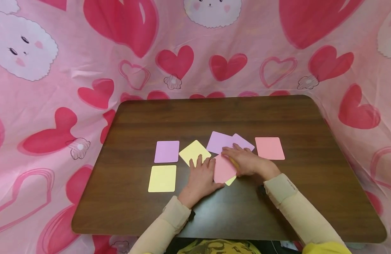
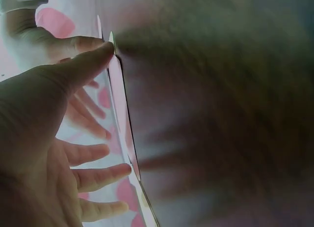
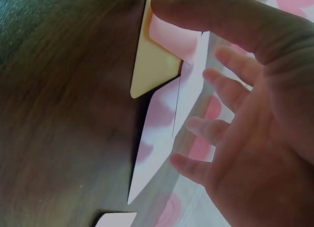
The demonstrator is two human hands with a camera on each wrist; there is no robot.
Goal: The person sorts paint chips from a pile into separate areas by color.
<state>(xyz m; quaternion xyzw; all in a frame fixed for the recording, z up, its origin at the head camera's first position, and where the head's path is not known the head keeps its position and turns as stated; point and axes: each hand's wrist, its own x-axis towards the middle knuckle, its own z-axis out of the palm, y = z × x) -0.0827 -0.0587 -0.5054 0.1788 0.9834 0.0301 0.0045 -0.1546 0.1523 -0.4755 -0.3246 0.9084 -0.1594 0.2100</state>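
A pink square card [image 1: 223,171] lies between the two hands, on top of a yellow card [image 3: 152,72] whose edge and corner stick out. My left hand [image 1: 202,176] is at the pink card's left side, fingers spread, with the thumb at its near edge. Its fingertips reach over the near part of a tilted yellow card [image 1: 193,150]. My right hand [image 1: 246,162] spreads over the right side of the stacked pair, the thumb touching the cards. Beyond its fingertips are a purple card [image 1: 217,141] and another purple card [image 1: 243,141], overlapping each other.
On the left of the brown wooden table [image 1: 214,114] lie a purple card [image 1: 167,151] and, nearer, a yellow card [image 1: 162,179]. A separate pink card [image 1: 270,148] lies to the right. A pink curtain with hearts [image 1: 174,61] hangs behind and beside the table.
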